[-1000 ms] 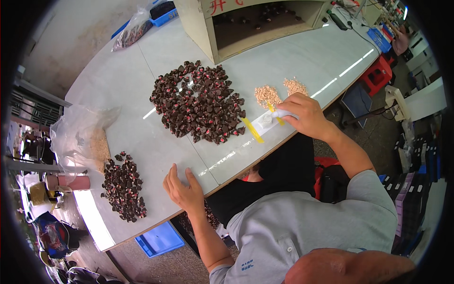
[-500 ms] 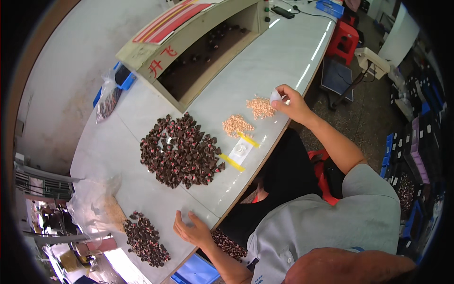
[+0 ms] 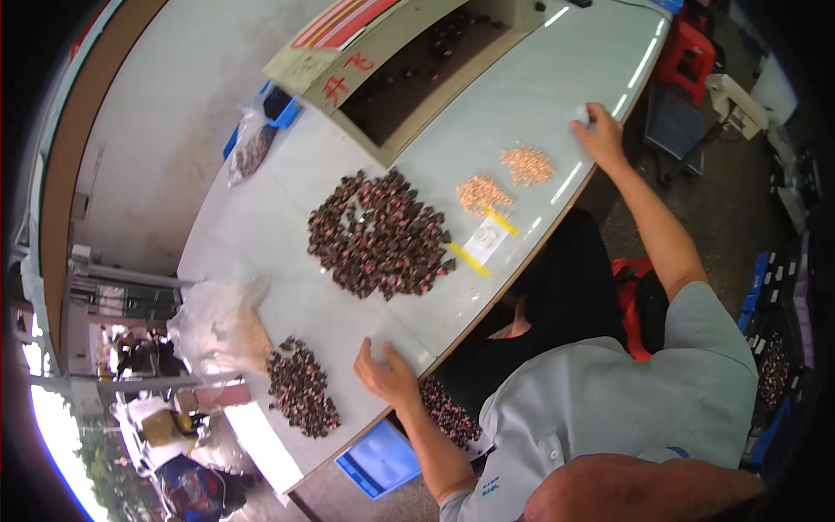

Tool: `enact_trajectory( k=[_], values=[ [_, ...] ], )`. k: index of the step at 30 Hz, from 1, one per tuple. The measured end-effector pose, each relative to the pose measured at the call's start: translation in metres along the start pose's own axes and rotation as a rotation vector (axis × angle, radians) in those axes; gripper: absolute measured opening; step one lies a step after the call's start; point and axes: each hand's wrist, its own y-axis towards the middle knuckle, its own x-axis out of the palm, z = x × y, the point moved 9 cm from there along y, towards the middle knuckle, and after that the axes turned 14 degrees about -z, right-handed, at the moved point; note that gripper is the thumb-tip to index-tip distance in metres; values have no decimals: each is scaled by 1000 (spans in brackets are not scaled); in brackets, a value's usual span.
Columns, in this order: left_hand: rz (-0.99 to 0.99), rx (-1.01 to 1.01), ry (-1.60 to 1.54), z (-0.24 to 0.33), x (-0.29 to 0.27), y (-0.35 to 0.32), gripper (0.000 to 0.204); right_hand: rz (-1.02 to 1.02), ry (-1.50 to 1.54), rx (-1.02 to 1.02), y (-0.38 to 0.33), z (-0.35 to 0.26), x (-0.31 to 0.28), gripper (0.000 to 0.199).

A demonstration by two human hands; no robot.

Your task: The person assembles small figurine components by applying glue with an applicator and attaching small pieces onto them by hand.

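Note:
My right hand (image 3: 602, 139) pinches a small whitish, translucent piece (image 3: 582, 113) above the table's right edge, beyond two little heaps of tiny peach-coloured parts, the farther heap (image 3: 528, 164) and the nearer heap (image 3: 481, 192). Resting near the front edge, my left hand (image 3: 389, 376) is empty with its fingers apart. Between the hands lies a white card (image 3: 489, 247) held down by yellow tape, with a small pale round thing on it. A large pile of dark parts with pink bits (image 3: 379, 252) spreads over the middle. A smaller dark pile (image 3: 301, 388) sits left of my left hand.
A cream box-shaped machine (image 3: 383, 150) with a long opening stands at the back, dark parts inside. A clear plastic bag (image 3: 217, 326) lies at the left edge. Below the table edge is a blue tray (image 3: 378, 459). A red stool (image 3: 687, 56) stands beyond the right edge.
My right hand has moved from beside the farther peach heap, away toward the table's far right edge, still pinching the whitish piece. My left hand stays near the front edge. The whole view has shifted.

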Motion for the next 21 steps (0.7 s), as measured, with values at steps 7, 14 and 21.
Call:
enact_trajectory(
  k=[7, 14, 21],
  values=[
    [-189, 358, -170, 95, 20, 32, 29, 142, 156, -133, -66, -47, -9, 33],
    [-426, 723, 89, 166, 72, 65, 24, -199, 387, -339, -109, -138, -2, 16],
    [-439, 1029, 194, 192, 83, 62, 9, -515, 229, -487, -119, -181, 39, 9]
  ],
)
